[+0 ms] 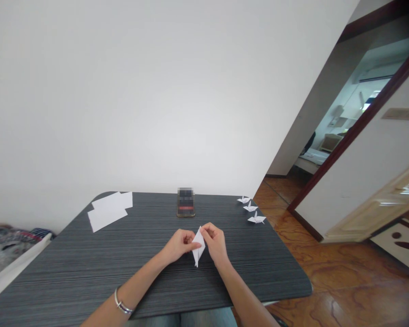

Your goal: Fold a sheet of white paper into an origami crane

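A folded white paper piece (197, 249), narrow and pointed at both ends, is held upright just above the dark striped table (88, 268). My left hand (179, 245) pinches its left side, fingers closed on it. My right hand (215, 241) grips its upper right edge with curled fingers. A silver bracelet (122, 305) sits on my left wrist.
Three white paper cranes (250, 208) stand in a row at the table's far right corner. Flat white paper sheets (109, 210) lie at the far left. A phone (186, 203) leans against the wall at the back centre. Wooden floor and an open doorway lie to the right.
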Demonstrator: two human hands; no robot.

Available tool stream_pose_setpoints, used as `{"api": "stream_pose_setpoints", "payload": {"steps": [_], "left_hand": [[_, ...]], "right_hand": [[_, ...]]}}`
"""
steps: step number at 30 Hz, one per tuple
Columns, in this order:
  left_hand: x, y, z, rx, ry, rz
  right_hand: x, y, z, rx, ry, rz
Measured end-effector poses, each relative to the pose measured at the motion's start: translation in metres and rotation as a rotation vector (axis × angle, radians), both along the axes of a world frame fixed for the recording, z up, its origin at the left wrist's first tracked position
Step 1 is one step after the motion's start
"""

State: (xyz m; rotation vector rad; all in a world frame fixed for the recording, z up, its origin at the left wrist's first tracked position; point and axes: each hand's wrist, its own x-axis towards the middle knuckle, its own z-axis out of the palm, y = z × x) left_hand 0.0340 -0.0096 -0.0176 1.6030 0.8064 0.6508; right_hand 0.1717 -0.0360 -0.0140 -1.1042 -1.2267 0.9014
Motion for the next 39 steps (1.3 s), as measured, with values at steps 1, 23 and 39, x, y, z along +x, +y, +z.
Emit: {"api": "stream_pose_setpoints", "payload": {"steps": [1, 23, 39], "left_hand": [[0.0001, -0.0002, -0.0003, 0.012, 0.0, 0.005], [-0.0007, 0.0033, -0.004, -0.059, -0.038, 0.021], [-0.0009, 0.0033, -0.0022, -0.07, -0.056, 0.029]], "right_hand": [[0.0001, 0.0006, -0.0008, -0.009, 0.012, 0.004], [-0.0011, -0.0015, 0.0034, 0.012, -0.063, -0.035], [-0.0004, -0.0019, 0.0007, 0.138, -0.245, -0.099]]}}
